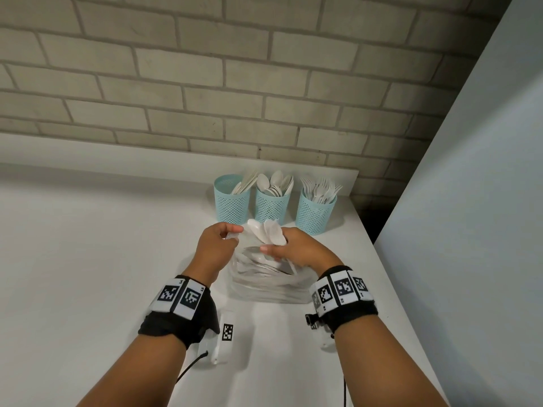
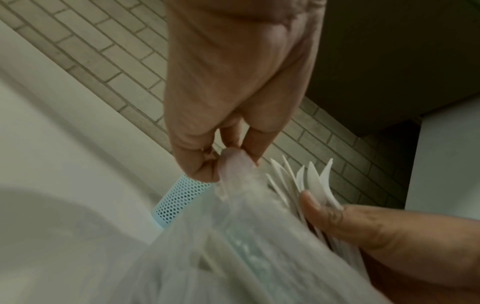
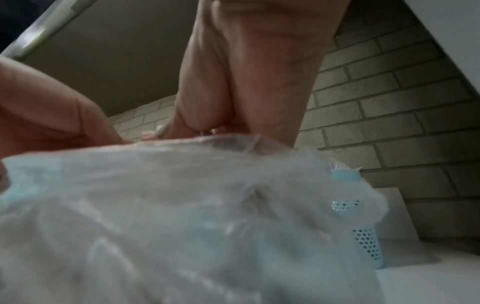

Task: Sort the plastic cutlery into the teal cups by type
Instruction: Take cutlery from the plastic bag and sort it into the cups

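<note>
Three teal mesh cups stand at the back of the white counter: the left cup (image 1: 232, 201) holds knives, the middle cup (image 1: 271, 205) spoons, the right cup (image 1: 314, 214) forks. In front of them lies a clear plastic bag (image 1: 264, 277) with more white cutlery inside. My left hand (image 1: 219, 243) pinches the bag's rim (image 2: 233, 164) and holds it up. My right hand (image 1: 293, 248) grips a bunch of white spoons (image 1: 267, 232), their bowls fanned out above the bag's mouth (image 2: 314, 183). In the right wrist view the bag (image 3: 182, 216) fills the frame and hides the fingers.
A brick wall (image 1: 205, 83) rises behind a low white ledge (image 1: 117, 154). A tall pale panel (image 1: 470, 201) closes off the right side, with a dark gap (image 1: 370, 221) beside the counter's right edge. White counter (image 1: 88, 259) stretches to the left.
</note>
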The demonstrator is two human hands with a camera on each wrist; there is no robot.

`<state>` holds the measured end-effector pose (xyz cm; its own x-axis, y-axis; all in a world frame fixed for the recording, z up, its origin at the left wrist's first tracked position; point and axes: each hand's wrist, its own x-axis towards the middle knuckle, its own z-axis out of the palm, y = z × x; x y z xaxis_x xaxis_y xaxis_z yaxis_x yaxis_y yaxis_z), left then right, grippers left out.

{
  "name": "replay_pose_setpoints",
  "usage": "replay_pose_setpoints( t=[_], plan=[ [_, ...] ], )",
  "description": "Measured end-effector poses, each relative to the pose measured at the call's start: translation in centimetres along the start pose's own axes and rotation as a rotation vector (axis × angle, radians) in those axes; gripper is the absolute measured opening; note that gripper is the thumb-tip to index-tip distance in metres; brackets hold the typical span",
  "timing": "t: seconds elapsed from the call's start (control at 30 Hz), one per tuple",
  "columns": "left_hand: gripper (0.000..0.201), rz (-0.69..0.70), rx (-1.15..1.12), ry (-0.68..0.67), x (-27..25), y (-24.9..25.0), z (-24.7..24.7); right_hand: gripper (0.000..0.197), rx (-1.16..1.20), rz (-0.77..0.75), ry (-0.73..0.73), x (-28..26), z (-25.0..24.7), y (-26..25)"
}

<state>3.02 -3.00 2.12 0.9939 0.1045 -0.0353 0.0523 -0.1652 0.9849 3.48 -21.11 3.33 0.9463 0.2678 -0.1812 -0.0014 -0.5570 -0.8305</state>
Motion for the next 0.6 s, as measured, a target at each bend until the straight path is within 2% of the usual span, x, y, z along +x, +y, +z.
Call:
replay_pose_setpoints(
  t=[0.03, 0.1, 0.17, 0.2, 0.27, 0.43, 0.53, 0.6],
  plan=[
    [0.022, -0.010, 0.018, 0.017, 0.1, 0.0, 0.0, 0.019, 0.054, -0.010, 0.013, -0.1, -0.2, -0.2],
    [0.020, -0.014, 0.198, 0.036, 0.3, 0.0, 0.1, 0.012, 0.153, -0.024, 0.051, -0.1, -0.5, -0.5],
    [0.031, 0.038, 0.374, -0.007, 0.3, 0.6, 0.3, 0.010, 0.241, -0.044, 0.105, 0.2, -0.7, -0.8],
    [0.039, 0.075, 0.374, -0.047, 0.2, 1.2, 0.6, 0.011, 0.290, -0.054, 0.134, 0.5, -0.8, -0.9],
    [0.048, 0.097, 0.242, -0.169, -0.2, 2.5, 1.2, 0.010, 0.401, -0.072, 0.199, 0.9, -1.1, -1.5],
    [0.048, 0.022, 0.042, -0.408, -0.2, 4.0, 3.1, 0.012, 0.658, -0.058, 0.267, 1.4, -1.1, -3.1],
    [0.032, 0.042, -0.022, -0.542, -0.1, 3.4, 3.9, 0.012, 0.595, -0.009, 0.293, 1.6, -0.5, -3.0],
    [0.023, 0.048, -0.081, -0.596, -0.1, 2.9, 4.2, 0.020, 0.596, 0.024, 0.283, 1.5, -0.3, -2.8]
  ],
)
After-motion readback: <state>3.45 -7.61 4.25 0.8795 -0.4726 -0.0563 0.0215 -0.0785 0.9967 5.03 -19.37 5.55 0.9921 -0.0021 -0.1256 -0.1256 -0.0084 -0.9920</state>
